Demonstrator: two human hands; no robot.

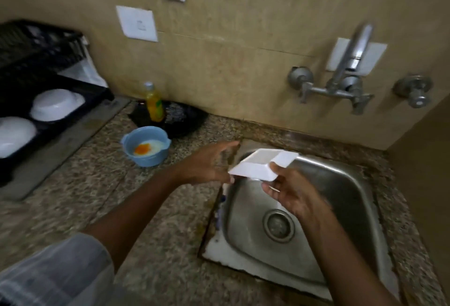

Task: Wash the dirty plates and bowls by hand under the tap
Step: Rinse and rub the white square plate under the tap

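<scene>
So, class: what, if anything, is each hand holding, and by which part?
The right hand holds a white square dish by its near rim, thumb on top. The left hand touches its left corner; whether it grips is unclear.

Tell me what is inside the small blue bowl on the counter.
The small blue plastic bowl on the speckled granite counter holds a pale whitish pool with an orange patch in it, blurred, perhaps soapy liquid or a sponge. The bowl's bottom beneath that pool is covered.

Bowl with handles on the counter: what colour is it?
Light blue, with white and orange residue inside; seen in the head view.
</scene>
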